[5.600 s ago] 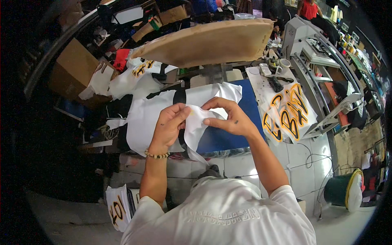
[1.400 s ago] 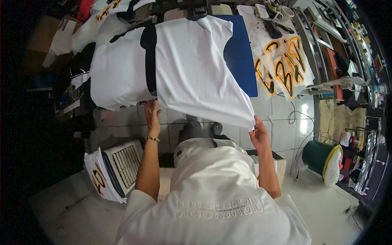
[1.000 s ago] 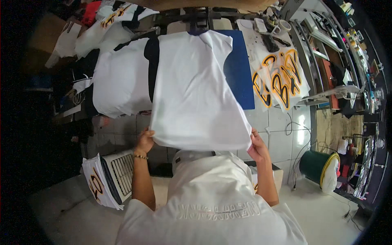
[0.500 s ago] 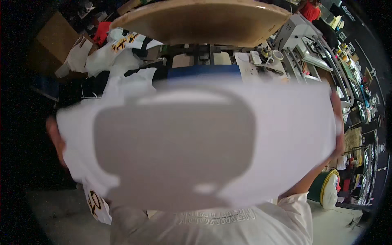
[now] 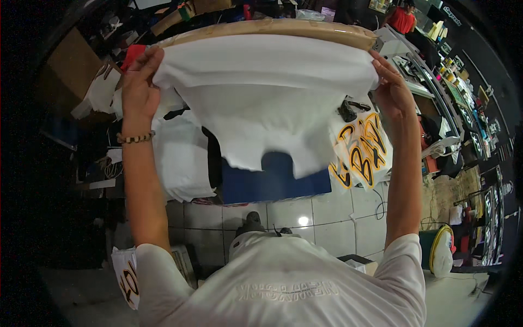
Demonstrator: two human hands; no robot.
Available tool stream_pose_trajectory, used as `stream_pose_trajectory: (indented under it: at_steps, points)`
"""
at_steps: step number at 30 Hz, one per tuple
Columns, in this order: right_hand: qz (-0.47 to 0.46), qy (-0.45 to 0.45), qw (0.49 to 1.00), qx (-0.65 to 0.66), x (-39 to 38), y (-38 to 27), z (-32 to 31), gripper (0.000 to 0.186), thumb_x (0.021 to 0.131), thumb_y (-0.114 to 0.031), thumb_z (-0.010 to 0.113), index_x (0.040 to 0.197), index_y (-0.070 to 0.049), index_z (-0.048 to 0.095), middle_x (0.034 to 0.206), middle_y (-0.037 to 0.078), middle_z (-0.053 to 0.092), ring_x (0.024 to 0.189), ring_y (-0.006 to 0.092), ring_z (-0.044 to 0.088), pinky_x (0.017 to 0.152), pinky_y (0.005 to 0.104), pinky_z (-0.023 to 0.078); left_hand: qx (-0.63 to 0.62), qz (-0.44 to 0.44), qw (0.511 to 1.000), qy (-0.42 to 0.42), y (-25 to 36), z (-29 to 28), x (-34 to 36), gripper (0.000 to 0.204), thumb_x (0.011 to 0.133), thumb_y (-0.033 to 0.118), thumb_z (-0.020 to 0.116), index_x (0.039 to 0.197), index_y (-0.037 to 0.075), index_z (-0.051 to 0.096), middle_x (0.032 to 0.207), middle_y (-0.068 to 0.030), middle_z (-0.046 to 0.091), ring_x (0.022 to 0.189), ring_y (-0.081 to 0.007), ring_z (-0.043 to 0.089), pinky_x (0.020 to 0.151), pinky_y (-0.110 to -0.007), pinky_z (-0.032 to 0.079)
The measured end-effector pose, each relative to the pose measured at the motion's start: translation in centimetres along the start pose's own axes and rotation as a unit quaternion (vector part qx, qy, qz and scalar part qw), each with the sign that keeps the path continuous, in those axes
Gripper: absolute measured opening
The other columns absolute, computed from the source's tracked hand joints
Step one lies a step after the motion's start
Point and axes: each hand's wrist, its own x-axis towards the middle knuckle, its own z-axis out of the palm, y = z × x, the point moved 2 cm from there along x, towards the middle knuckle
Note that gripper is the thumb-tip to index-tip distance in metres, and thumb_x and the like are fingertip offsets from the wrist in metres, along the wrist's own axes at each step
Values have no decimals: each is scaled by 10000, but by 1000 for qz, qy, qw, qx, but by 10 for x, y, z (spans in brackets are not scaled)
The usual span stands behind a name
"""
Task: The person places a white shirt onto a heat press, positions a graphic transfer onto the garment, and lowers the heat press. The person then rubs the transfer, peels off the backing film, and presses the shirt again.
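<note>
At the far left, a brown cardboard box [image 5: 65,71] is seen in shadow, with a pile of white garments [image 5: 101,92] just beside it. The left hand [image 5: 139,87], a beaded bracelet [image 5: 135,138] worn at its wrist, is raised and closed on the left upper edge of a white shirt [image 5: 272,103], the cloth being pinched between thumb and fingers. Below that forearm, a stack of white cloth [image 5: 182,163] is draped over the edge of a blue platen [image 5: 272,182], and a dark strip is seen between the two. The white shirt is held spread wide in the air between both hands, above the blue platen; its upper edge is laid against or just under the rim of a curved tan board [image 5: 272,30], though contact cannot be told for certain, and its lower edge hangs ragged with a notch at the middle. White floor tiles [image 5: 321,212] are seen beneath the platen. To the right of the shirt, a white sheet printed with large yellow and black letters [image 5: 362,152] is laid out, a small black tool [image 5: 346,111] resting just above it. The right hand [image 5: 392,90] is closed on the shirt's right upper corner. Further right, a long cluttered counter [image 5: 463,109] is seen running away, and a green and yellow drum [image 5: 438,250] stands on the floor near the right elbow.
</note>
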Motion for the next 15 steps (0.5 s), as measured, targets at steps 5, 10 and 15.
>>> stream_pose_trajectory:
  at_steps: [5,10,15]
  points:
    - [-78,64,994,-32,-34,-10,2,392,946,-80,667,1297,69,579,1153,135,676,1036,190,656,924,312,526,34,57,997,41,33,-3,-41,222,864,43,777,1064,39,681,1023,-54,703,993,-144,645,906,-270,509]
    - [-75,66,995,-8,-69,-19,-10,208,921,-55,699,1112,24,671,1016,65,707,907,136,674,824,239,530,72,36,997,19,58,-31,-78,237,896,94,756,1100,48,646,1070,-38,680,970,-146,655,895,-296,528]
    - [-151,47,986,-61,-89,-56,-6,260,986,-183,644,1203,-40,627,995,24,697,838,94,683,712,264,574,211,167,961,63,117,-28,-111,325,978,243,658,1252,78,602,1126,-65,665,1048,-178,647,923,-335,536]
